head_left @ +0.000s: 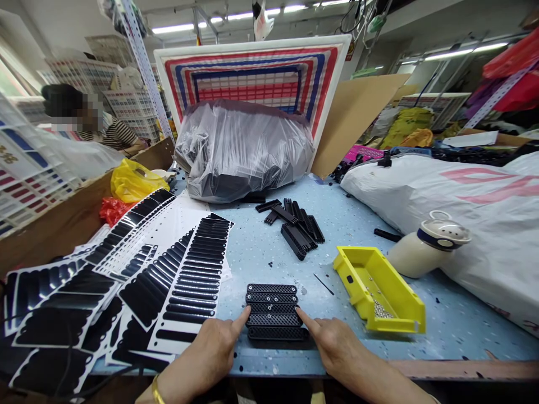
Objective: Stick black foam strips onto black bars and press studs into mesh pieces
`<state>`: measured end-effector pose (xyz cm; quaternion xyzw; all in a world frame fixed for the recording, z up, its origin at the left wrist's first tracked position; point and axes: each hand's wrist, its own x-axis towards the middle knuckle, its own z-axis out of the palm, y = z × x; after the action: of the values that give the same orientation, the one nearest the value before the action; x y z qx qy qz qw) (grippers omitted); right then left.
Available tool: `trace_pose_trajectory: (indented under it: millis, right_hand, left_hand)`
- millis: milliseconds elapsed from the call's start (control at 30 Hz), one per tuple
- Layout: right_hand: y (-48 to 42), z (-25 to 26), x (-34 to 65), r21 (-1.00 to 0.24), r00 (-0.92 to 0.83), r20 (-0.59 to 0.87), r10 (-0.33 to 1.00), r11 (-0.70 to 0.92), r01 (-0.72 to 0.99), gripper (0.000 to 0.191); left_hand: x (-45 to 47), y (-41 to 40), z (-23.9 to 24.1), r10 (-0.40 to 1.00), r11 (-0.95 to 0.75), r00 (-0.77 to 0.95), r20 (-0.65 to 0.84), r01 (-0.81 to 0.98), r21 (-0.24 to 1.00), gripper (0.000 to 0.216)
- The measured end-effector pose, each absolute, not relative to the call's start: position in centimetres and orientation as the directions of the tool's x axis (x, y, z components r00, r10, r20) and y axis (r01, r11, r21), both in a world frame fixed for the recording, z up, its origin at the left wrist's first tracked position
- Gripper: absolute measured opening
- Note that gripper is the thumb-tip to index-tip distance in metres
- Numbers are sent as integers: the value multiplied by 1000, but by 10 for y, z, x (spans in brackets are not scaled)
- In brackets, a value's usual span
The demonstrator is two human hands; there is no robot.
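Several black perforated plastic strips (272, 308) lie stacked in a neat row at the front of the table, small silver metal pieces set in some of them. My left hand (219, 343) has its index finger stretched out to the strips' left ends, the other fingers curled beneath. On the opposite side, my right hand (337, 341) points its index finger at their right ends, apparently touching. Neither hand grips anything. To the right, a yellow parts bin (381, 289) has small silver metal pieces (381, 310) in its near end.
Sheets of black stickers (196, 269) overlap at left. More black plastic strips (301, 224) are heaped behind. A large plastic bag (248, 148) stands before a striped crate (252, 50). A cream bottle (425, 247) leans by a white sack (463, 196). A person (120, 132) sits far left.
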<state>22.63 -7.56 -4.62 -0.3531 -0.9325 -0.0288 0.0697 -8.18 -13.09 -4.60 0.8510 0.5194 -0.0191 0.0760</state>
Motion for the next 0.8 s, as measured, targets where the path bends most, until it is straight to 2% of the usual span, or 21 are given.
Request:
trace_pose_trajectory:
  millis: [133, 267, 433, 667, 800]
  right_hand:
    - [-73, -48, 226, 23, -756, 156, 636, 763, 646, 72]
    - [-70, -47, 226, 24, -760, 151, 632, 766, 642, 70]
    - [-71, -45, 225, -6, -753, 130, 645, 760, 649, 73]
    - [-72, -52, 228, 27, -753, 95, 651, 754, 656, 72]
    - [-69, -51, 230, 34, -770, 91, 631, 771, 636, 71]
  left_hand:
    - [-76, -125, -31, 874, -443, 446, -191, 894, 61, 82]
    - [-71, -126, -28, 865, -455, 445, -231, 890, 9, 88]
    - [-74, -135, -33, 871, -433, 431, -235, 900, 44, 94]
    - [-64, -128, -12, 852, -453, 431, -297, 891, -6, 82]
    - [-69, -120, 2, 831, -483, 460, -313, 876, 7, 79]
